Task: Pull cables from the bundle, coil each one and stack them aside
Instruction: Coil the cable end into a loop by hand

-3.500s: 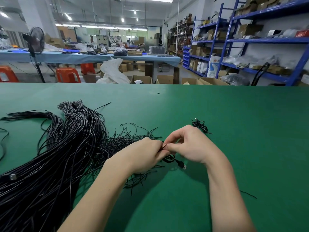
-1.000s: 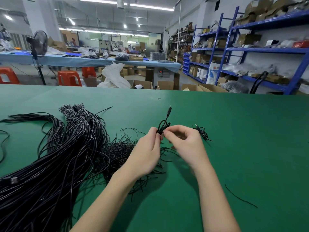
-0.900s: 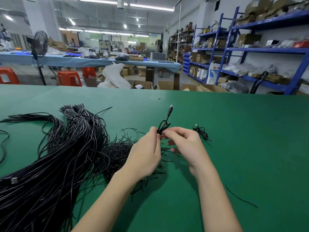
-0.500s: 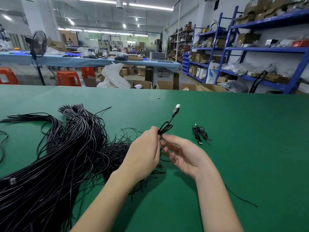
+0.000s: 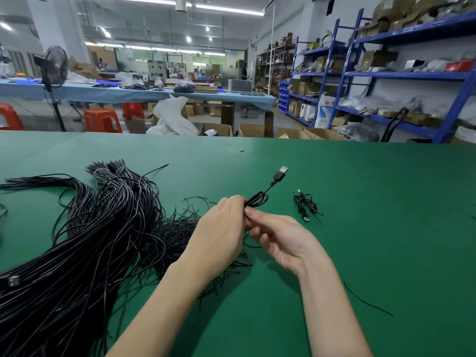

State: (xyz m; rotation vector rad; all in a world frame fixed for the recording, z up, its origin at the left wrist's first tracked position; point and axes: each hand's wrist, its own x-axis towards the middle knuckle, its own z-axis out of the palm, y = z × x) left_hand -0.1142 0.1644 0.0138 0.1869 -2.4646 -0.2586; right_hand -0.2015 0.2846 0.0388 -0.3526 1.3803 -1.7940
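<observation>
A large bundle of black cables [image 5: 77, 240] sprawls over the left of the green table [image 5: 360, 202]. My left hand [image 5: 219, 233] pinches a small coiled black cable [image 5: 257, 199] whose USB plug [image 5: 280, 173] sticks up to the right. My right hand [image 5: 280, 238] sits palm up just below the coil; its fingertips touch the coil's underside, with the fingers loosely curled. A finished coiled cable [image 5: 305, 204] lies on the table to the right of my hands.
Loose thin black strands [image 5: 180, 228] are scattered beneath my hands, and one stray strand [image 5: 368, 301] lies at the right. Beyond the table's far edge are cardboard boxes [image 5: 251, 130], orange stools [image 5: 103, 119] and blue shelving [image 5: 386, 73].
My hands rose from the table with the coil. My right hand let go of its pinch and turned palm up. The USB plug swung up and rightward.
</observation>
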